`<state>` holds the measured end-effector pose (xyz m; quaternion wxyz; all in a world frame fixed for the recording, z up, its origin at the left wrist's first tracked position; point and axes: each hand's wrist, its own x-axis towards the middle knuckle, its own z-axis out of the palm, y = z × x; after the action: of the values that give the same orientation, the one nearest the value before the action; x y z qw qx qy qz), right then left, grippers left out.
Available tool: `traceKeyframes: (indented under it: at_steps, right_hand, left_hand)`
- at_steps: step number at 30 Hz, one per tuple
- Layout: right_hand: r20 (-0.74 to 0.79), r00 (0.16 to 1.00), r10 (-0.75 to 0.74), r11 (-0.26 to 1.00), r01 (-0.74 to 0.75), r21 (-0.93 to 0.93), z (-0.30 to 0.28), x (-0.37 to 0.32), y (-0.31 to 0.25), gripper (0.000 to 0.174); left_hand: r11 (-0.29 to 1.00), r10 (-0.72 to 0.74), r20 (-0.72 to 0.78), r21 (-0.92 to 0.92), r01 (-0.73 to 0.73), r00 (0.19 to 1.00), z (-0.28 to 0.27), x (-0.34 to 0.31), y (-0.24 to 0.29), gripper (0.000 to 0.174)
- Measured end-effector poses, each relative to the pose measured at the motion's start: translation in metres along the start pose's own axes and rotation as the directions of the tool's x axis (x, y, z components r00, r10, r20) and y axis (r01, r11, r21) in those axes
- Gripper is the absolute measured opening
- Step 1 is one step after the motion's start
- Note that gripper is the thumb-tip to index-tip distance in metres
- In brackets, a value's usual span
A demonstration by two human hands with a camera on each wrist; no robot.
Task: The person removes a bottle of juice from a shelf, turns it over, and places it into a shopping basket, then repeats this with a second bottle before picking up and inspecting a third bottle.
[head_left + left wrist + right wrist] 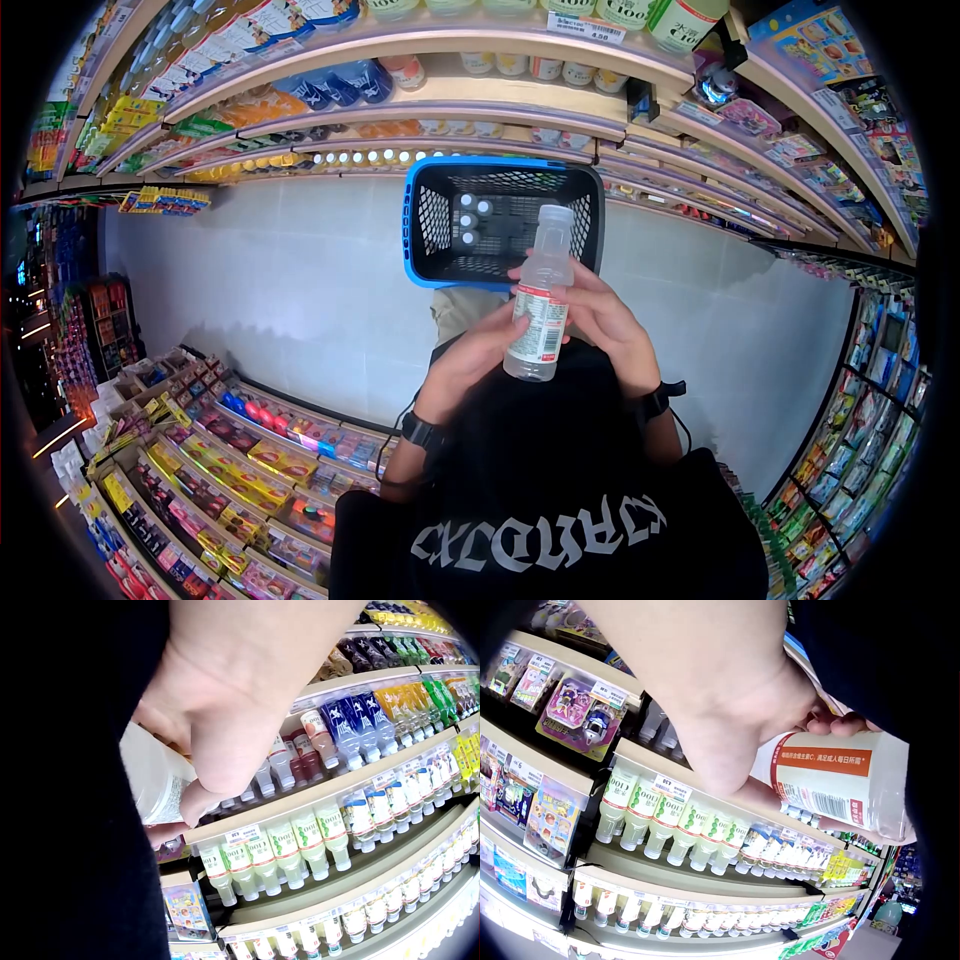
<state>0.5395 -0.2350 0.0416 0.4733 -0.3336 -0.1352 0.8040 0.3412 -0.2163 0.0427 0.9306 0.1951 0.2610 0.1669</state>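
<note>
A clear plastic drink bottle [538, 325] with a white and red label is held between both hands in front of the chest. Its cap end points away from the body, toward the shelves. My left hand [482, 348] grips the bottle's left side, thumb over the label. On the other side my right hand [612, 322] has its fingers around the upper label. The right wrist view shows an orange strip and a barcode on the bottle [825, 776]. Beyond the hands is a black shopping basket with a blue rim [408, 235], holding several white-capped bottles [467, 201].
Drink shelves [450, 40] run across the front, with green-labelled bottles [262, 859] in a row. Toys in packets [577, 712] hang beside them. Low snack shelves [250, 480] stand behind on the left, and another rack [860, 430] on the right. Pale floor [270, 260] lies between.
</note>
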Motion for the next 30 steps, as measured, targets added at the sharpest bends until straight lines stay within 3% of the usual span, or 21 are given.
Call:
traceKeyframes:
  at_steps: [7, 10, 14, 22, 26, 30]
  right_hand:
    - [0.032, 0.999, 0.017, 0.998, -0.019, 0.062, 0.002, 0.017, 0.0, 0.053]
    - [-0.098, 0.995, 0.027, 1.0, -0.026, 0.003, 0.0, 0.03, 0.0, 0.049]
    - [-0.152, 0.987, 0.059, 0.997, -0.066, -0.044, -0.001, 0.041, -0.008, 0.045]
    - [-0.292, 0.956, 0.009, 0.933, -0.113, -0.341, -0.012, 0.047, -0.006, 0.029]
    - [-0.269, 0.961, 0.071, 0.942, -0.153, -0.299, -0.02, 0.045, -0.005, 0.026]
    - [-0.286, 0.94, 0.185, 0.927, -0.264, -0.267, -0.005, 0.041, -0.02, 0.024]
  left_hand:
    - [0.999, 0.037, -0.07, -0.022, -0.038, 0.997, -0.007, -0.008, 0.001, 0.064]
    - [0.999, 0.045, -0.14, 0.02, -0.042, 0.989, -0.013, -0.014, 0.002, 0.067]
    - [0.99, 0.094, -0.225, 0.127, -0.066, 0.97, -0.011, -0.018, 0.008, 0.066]
    - [0.955, 0.082, -0.314, 0.298, 0.016, 0.946, -0.019, -0.027, 0.02, 0.065]
    - [0.921, 0.04, -0.263, 0.385, 0.067, 0.964, -0.039, -0.023, 0.023, 0.065]
    - [0.904, -0.103, -0.264, 0.378, 0.201, 0.959, -0.064, -0.01, 0.028, 0.054]
